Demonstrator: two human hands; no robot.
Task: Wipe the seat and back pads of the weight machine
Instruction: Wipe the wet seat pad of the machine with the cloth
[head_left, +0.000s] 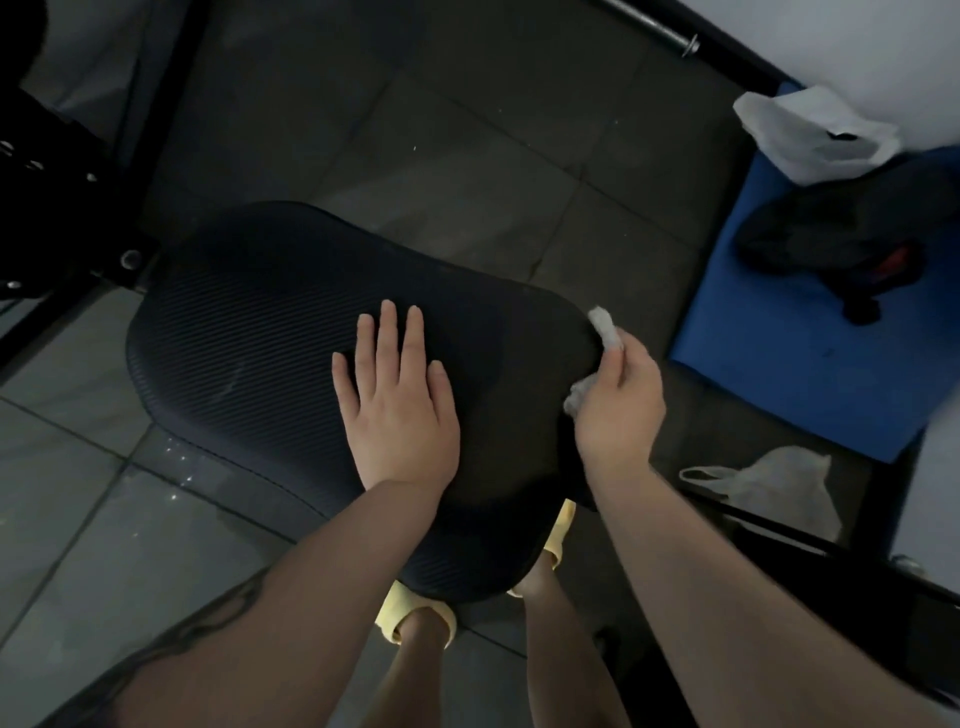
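The black ribbed seat pad lies in the middle of the view, over the grey tiled floor and just above the person's feet in yellow slippers. The left hand rests flat on the pad with straight, spread fingers, probably to steady it against the rubbing. The right hand pinches a small grey cloth against the pad's right edge, fingers curled round the wad, which suggests the rim is being wiped. Well to the right lie a blue mat with a dark bag, and two white plastic bags.
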